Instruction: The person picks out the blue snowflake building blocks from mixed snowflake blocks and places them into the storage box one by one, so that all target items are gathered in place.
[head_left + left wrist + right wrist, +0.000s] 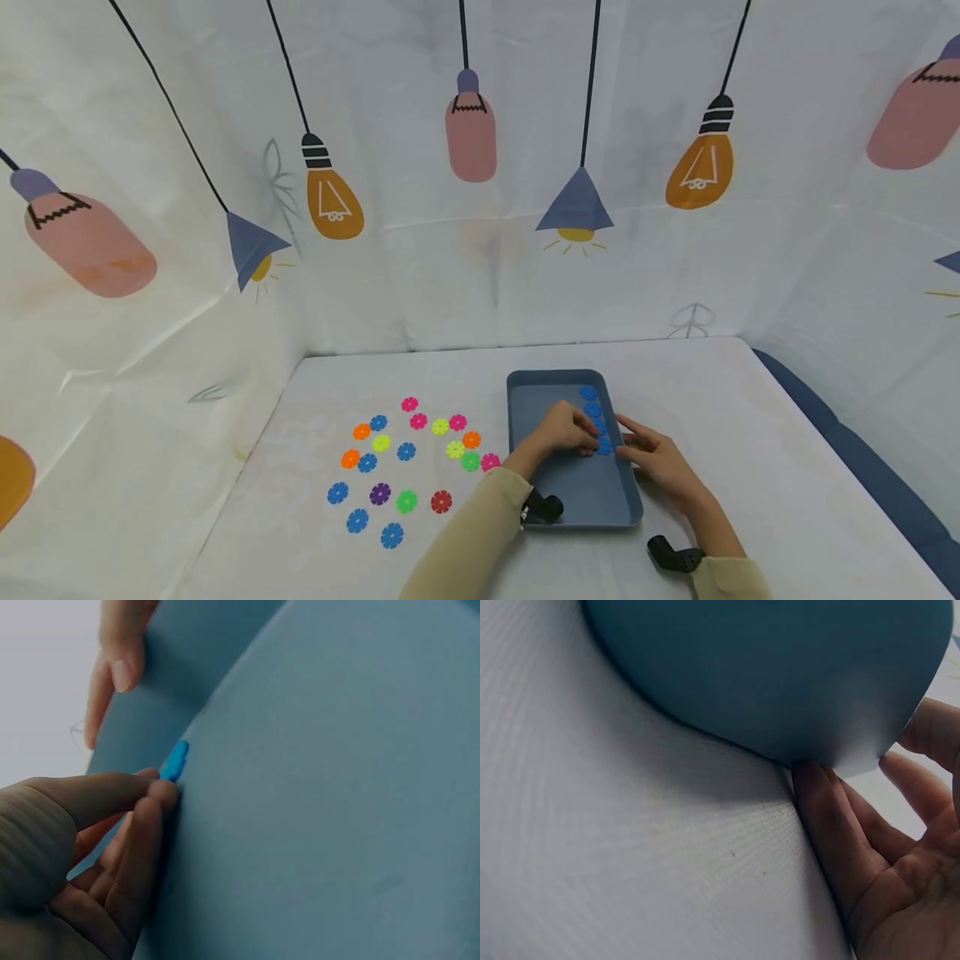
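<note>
Nearest the lens, my left hand (564, 428): thumb and fingertip pinch a blue disc (175, 760) beside the tray (585, 496) wall. My right hand (663, 468), fingers apart, touches that wall's outside. Within runs a row of blue discs (592, 409); leftward, mixed discs (407, 451) dot the table (277, 525). Probable step: lining up; next calls for settling the disc, then release.

Both wrist views cut off the blue tray (322, 795).
</note>
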Demonstrator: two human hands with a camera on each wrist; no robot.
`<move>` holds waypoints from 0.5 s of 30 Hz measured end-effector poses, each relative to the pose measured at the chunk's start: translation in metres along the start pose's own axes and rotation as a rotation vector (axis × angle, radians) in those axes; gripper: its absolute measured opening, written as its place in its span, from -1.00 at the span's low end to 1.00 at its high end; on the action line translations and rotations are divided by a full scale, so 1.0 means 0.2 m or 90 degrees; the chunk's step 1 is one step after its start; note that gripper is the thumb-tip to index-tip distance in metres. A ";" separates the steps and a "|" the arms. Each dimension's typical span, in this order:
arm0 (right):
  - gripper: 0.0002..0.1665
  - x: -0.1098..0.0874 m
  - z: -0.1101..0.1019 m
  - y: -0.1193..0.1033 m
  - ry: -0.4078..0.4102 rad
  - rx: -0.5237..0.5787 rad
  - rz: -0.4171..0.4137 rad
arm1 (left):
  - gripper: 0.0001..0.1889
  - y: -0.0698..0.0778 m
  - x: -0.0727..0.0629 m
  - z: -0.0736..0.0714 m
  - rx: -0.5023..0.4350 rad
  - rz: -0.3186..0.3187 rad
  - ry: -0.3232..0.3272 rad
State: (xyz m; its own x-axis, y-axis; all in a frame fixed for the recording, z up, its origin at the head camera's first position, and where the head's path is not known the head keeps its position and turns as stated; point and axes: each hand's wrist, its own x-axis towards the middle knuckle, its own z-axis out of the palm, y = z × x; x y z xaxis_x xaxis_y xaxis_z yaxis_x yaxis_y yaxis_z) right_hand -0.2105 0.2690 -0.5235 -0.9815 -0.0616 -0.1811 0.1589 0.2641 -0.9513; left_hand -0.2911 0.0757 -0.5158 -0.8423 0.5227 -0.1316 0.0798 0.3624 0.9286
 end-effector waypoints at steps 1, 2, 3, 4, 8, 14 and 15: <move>-0.22 0.00 0.01 0.00 -0.001 -0.001 0.001 | -0.93 0.00 -0.01 -0.01 0.000 -0.004 0.000; -0.22 0.00 0.01 -0.01 -0.002 -0.002 0.002 | -0.93 0.00 -0.01 -0.02 0.000 -0.009 0.000; -0.22 0.00 0.01 -0.01 -0.002 -0.003 0.002 | -0.93 0.00 -0.02 -0.03 0.000 -0.010 0.002; -0.22 0.00 0.02 -0.01 -0.002 -0.003 0.002 | -0.93 0.01 -0.02 -0.04 0.007 -0.007 0.001; -0.22 0.00 0.02 -0.02 -0.008 -0.004 0.001 | -0.94 0.04 -0.04 -0.11 0.018 0.027 -0.007; -0.21 0.01 0.00 -0.01 -0.005 -0.014 0.003 | -0.86 0.14 -0.13 -0.26 0.039 0.116 -0.050; -0.21 0.01 0.00 -0.01 -0.004 -0.015 0.007 | -0.85 0.14 -0.14 -0.29 0.051 0.129 -0.054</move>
State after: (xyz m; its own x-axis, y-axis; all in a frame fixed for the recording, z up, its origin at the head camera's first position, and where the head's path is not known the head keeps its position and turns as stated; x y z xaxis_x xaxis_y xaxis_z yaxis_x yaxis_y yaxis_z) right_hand -0.2125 0.2680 -0.5217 -0.9791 -0.0640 -0.1931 0.1672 0.2870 -0.9432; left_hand -0.2956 0.0263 -0.4652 -0.7572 0.6528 0.0227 0.2872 0.3014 0.9092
